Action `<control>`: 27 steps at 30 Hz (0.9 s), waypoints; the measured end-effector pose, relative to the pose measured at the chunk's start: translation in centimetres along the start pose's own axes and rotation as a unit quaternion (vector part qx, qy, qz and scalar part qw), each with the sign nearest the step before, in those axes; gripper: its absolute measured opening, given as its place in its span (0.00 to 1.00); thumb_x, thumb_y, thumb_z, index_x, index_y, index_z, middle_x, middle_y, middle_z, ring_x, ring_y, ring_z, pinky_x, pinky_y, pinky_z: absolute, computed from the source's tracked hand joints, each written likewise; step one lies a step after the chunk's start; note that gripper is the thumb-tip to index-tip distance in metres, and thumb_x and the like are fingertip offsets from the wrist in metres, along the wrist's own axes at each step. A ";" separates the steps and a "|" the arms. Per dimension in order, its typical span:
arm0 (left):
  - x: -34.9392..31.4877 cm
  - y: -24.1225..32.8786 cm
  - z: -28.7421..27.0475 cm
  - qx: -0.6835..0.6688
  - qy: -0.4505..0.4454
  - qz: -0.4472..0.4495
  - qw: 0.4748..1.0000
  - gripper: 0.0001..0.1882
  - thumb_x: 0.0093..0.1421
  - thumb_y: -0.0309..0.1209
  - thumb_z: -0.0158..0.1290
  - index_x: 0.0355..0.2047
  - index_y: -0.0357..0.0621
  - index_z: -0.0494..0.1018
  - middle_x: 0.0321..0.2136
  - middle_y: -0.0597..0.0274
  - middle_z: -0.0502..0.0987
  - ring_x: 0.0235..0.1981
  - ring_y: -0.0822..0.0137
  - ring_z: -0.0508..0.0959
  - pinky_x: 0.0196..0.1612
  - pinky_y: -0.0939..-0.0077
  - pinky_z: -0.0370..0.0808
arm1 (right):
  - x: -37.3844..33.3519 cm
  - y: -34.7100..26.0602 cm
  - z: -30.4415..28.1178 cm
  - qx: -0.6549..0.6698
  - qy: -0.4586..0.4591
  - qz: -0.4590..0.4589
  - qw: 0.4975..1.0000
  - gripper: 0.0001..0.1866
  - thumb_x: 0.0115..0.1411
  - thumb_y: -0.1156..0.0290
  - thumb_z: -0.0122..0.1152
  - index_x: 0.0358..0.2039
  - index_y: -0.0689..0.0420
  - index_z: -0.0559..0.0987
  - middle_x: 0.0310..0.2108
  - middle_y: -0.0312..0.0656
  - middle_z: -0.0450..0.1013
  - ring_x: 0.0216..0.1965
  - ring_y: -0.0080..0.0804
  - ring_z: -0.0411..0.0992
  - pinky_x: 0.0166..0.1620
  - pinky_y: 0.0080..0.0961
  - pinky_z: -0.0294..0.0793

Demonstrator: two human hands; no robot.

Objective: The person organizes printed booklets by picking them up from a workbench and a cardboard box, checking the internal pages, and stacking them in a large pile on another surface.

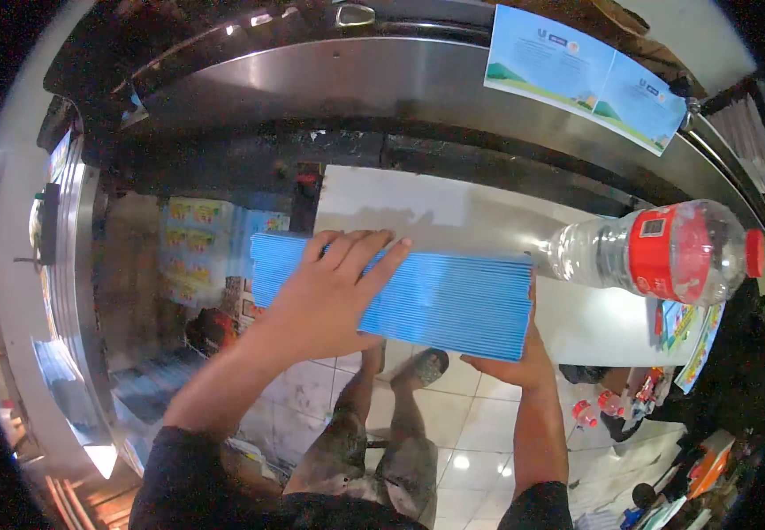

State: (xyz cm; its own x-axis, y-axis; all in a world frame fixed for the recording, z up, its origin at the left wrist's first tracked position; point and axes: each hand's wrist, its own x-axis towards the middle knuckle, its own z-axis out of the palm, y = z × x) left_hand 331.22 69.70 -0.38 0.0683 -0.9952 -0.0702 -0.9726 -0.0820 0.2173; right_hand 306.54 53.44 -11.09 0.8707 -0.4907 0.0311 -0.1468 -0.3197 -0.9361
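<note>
Print workshop or paper-finishing room, by look of it. Long dark steel machine across back, with light-blue printed sheet of green hills lying on top. Thick, even stack of blue paper at centre. More printed piles at left, same bright pictures repeated in rows. White worktable with colourful leaflets at right end (big plastic bottle there too, more break room than press). Pale tiled floor, clutter along right side.
</note>
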 end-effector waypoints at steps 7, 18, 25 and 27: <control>-1.6 -1.0 -0.1 0.010 -0.019 0.000 1.000 0.50 0.37 0.46 0.67 0.62 0.46 0.61 0.52 0.52 0.69 0.54 0.50 0.67 0.58 0.52 0.60 | 1.4 2.5 0.7 0.125 0.030 -0.009 0.992 0.52 0.35 0.70 0.80 0.59 0.59 0.58 0.55 0.49 0.65 0.55 0.41 0.66 0.58 0.36 0.64; -10.1 -10.8 2.1 -0.441 0.046 -0.157 0.882 0.53 0.39 0.32 0.71 0.64 0.45 0.55 0.60 0.49 0.63 0.63 0.54 0.61 0.64 0.57 0.59 | 0.5 0.7 2.1 0.290 0.165 0.097 0.938 0.26 0.54 0.70 0.65 0.52 0.61 0.67 0.50 0.46 0.69 0.51 0.35 0.69 0.59 0.34 0.64; -10.2 -9.2 7.2 -0.543 0.176 -0.147 0.808 0.65 0.39 0.26 0.71 0.69 0.39 0.37 0.62 0.52 0.60 0.62 0.61 0.63 0.64 0.64 0.60 | 1.2 -2.7 2.2 -0.061 0.101 -0.018 0.993 0.45 0.52 0.72 0.68 0.67 0.60 0.54 0.61 0.45 0.61 0.59 0.39 0.64 0.62 0.35 0.61; -9.7 -8.4 7.0 -0.606 0.152 -0.198 0.755 0.62 0.41 0.23 0.69 0.69 0.38 0.39 0.62 0.53 0.61 0.62 0.62 0.63 0.64 0.65 0.59 | 0.7 -3.4 2.2 0.173 0.116 0.190 0.959 0.55 0.46 0.70 0.74 0.68 0.62 0.48 0.66 0.49 0.55 0.65 0.38 0.56 0.65 0.35 0.56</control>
State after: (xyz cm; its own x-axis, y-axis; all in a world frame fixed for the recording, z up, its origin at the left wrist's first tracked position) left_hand 337.18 80.42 -8.38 0.5278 -0.8308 -0.1766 0.0430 -0.1815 0.9824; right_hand 308.68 56.00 -8.72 0.6511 -0.6990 -0.2957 -0.2329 0.1867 -0.9544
